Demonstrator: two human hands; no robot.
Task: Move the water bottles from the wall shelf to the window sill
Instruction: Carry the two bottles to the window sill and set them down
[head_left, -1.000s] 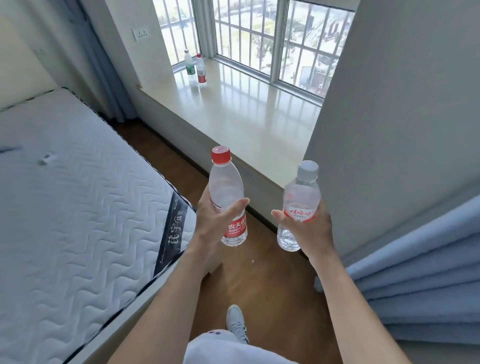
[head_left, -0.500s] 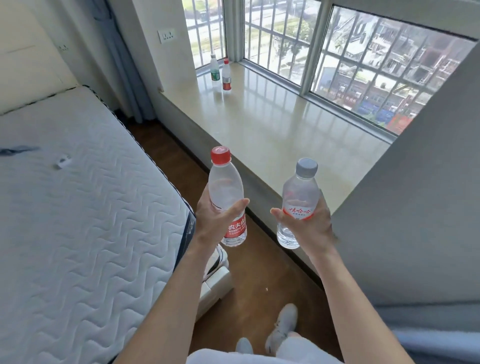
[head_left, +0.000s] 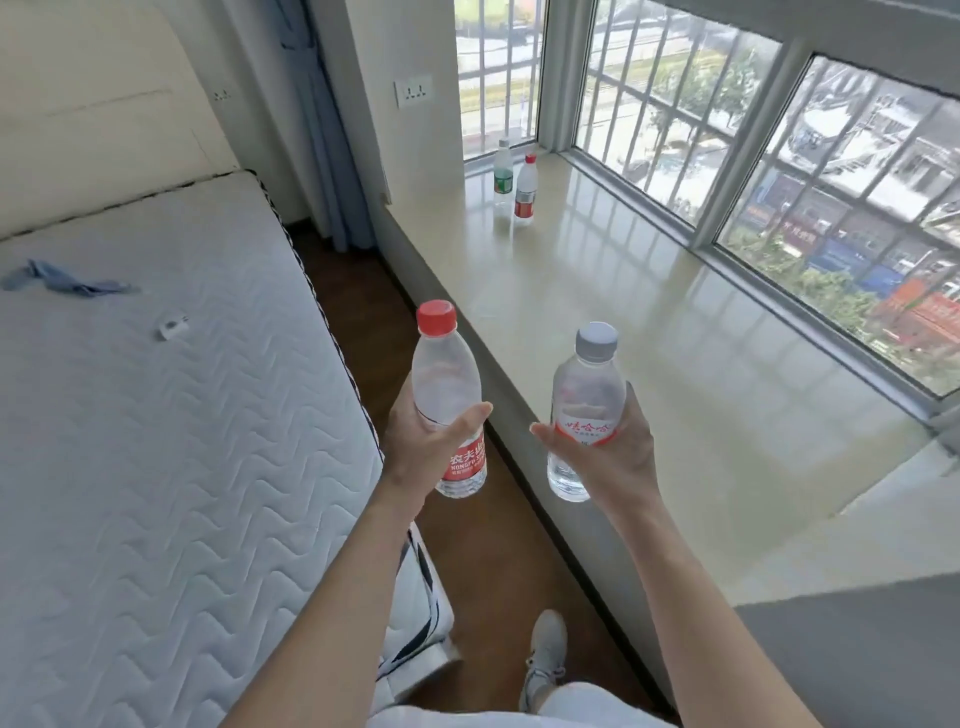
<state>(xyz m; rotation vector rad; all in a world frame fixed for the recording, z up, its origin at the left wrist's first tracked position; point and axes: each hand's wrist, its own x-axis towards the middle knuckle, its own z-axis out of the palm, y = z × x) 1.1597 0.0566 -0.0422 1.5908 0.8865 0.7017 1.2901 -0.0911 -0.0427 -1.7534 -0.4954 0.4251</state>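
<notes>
Beside the window sill (head_left: 649, 322), the left grip (head_left: 423, 447) wraps the red-cap bottle (head_left: 444, 374) low down, the right grip (head_left: 621, 457) the grey-cap bottle (head_left: 589, 387).

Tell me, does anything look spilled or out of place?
Nothing is spilled. The carried red-capped bottle and grey-capped bottle are closed and roughly upright; the green-label bottle and red-label bottle on the sill stand straight. The only strays: a crumpled blue cloth and a small white item on the mattress.

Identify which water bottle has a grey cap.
The grey-capped bottle gripped by the right hand. The Nongfu Spring bottle in the left hand and the red-labelled bottle on the window sill have red caps; the green-labelled bottle is white-capped.
</notes>
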